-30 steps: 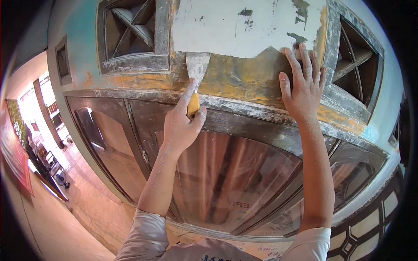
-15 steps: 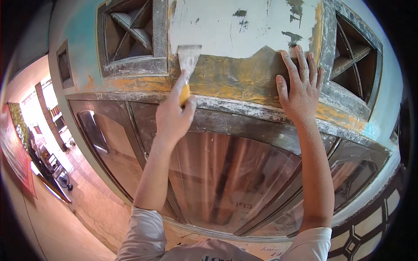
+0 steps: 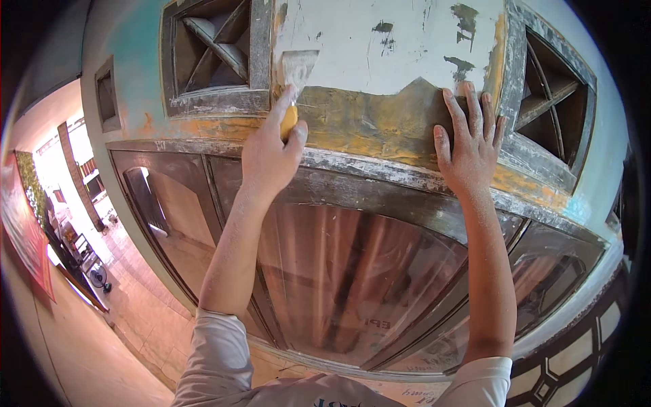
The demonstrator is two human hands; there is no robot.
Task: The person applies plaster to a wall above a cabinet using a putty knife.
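Note:
My left hand (image 3: 272,150) is closed round the yellow handle of a putty knife (image 3: 297,74). Its wide metal blade points up and lies over the left edge of a white painted wall panel (image 3: 380,61), with my index finger stretched along it. Below the white paint runs a bare brown and ochre strip (image 3: 369,122) with a jagged upper border. My right hand (image 3: 469,146) is open, fingers spread, resting on the right end of that strip, its fingertips reaching the white paint. Dust coats both hands and forearms.
Wooden vent frames with crossed slats stand left (image 3: 217,51) and right (image 3: 553,102) of the panel. A worn wooden ledge (image 3: 380,171) runs below, above a glazed window (image 3: 359,271). At far left, a fan (image 3: 98,277) stands on a tiled floor (image 3: 135,305).
My left hand has pushed the putty knife slightly upward along the panel's left edge. My right hand keeps its place on the wall, while the whole view has shifted a little.

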